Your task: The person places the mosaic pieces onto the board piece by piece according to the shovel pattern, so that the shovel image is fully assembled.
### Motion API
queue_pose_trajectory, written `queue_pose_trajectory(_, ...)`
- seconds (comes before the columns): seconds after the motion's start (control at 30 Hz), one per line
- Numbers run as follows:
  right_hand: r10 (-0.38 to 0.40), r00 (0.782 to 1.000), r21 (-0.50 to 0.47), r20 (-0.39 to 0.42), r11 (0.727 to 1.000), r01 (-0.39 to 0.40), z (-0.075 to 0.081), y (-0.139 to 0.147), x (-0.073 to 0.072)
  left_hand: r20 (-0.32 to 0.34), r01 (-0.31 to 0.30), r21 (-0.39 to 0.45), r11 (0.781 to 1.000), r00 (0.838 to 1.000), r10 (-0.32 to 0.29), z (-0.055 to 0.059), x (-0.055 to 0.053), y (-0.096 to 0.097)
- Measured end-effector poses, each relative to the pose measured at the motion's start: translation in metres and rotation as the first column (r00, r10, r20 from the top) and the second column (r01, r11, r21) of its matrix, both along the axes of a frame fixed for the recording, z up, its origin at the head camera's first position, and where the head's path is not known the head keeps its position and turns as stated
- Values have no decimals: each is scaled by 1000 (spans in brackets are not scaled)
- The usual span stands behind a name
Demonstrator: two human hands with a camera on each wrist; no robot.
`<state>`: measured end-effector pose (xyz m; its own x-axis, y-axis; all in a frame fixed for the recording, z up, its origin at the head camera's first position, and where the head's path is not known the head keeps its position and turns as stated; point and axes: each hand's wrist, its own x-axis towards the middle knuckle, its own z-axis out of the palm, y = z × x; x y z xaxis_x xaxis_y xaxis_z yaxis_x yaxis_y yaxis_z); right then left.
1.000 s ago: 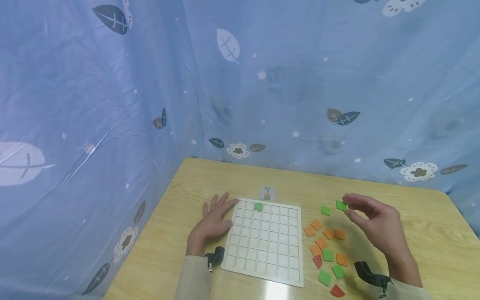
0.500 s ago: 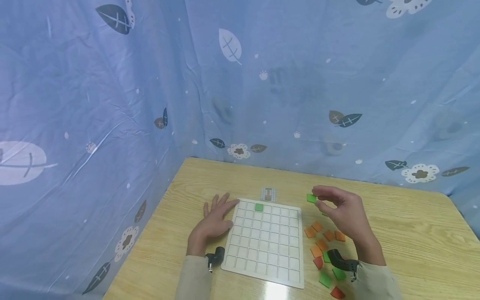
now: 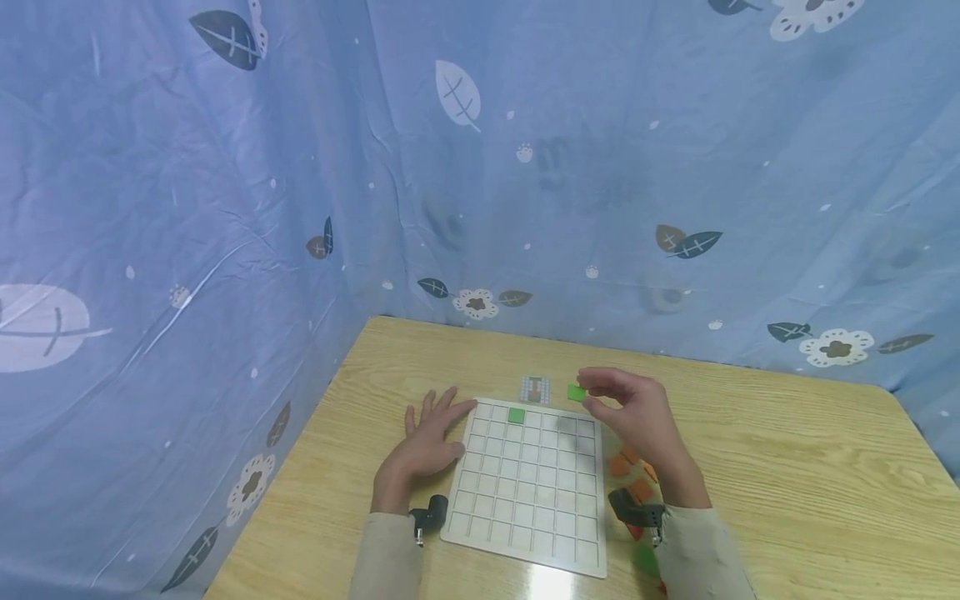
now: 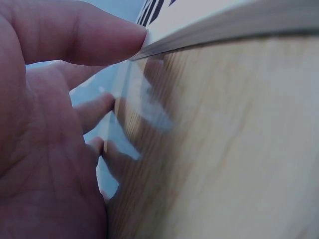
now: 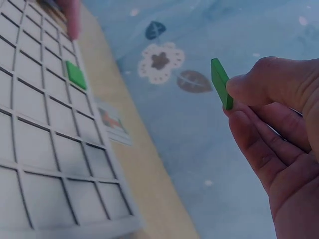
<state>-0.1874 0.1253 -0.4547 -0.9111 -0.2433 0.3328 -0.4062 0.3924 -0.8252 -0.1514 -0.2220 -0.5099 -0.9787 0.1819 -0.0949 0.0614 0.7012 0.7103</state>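
Observation:
A pale grid board (image 3: 525, 492) lies on the wooden table, with one green square tile (image 3: 516, 415) seated in its far row. My left hand (image 3: 426, 446) rests at the board's left edge, fingers spread; in the left wrist view the thumb (image 4: 99, 37) touches the board's side. Between thumb and fingertips my right hand (image 3: 633, 408) pinches another green square tile (image 3: 576, 392), held up above the board's far right corner. The right wrist view shows this tile (image 5: 222, 83) edge-on, tilted, at the fingertips.
Right of the board lie loose orange tiles (image 3: 618, 465) and a green one (image 3: 647, 558), partly hidden by the right forearm. A small patterned picture card (image 3: 535, 389) lies just beyond the board. Blue leaf-print curtain (image 3: 562, 208) hangs behind and left of the table.
My right hand has carried the green tile leftward from over the loose tiles to above the board's far right corner. My left hand stays at the board's edge.

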Motion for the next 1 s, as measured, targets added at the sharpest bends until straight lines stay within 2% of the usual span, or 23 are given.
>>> queue_pose_trajectory(0.13,12,999,-5,45,1000,-12,-7,-12,-2,0,0,3,1000,1000,0,0,0,0)
queue_pose_trajectory(0.6,51,991,38,121,998,-56,-37,-39,-9,8,8,16,1000,1000,-8,0,0,0)
queue_pose_trajectory(0.8,78,993,96,84,992,-86,-50,-46,-13,16,6,27,1000,1000,-6,0,-1,0)
queue_pose_trajectory(1.0,49,996,170,73,984,-60,-56,-54,-14,20,9,33,999,1000,-10,1,-1,-1)
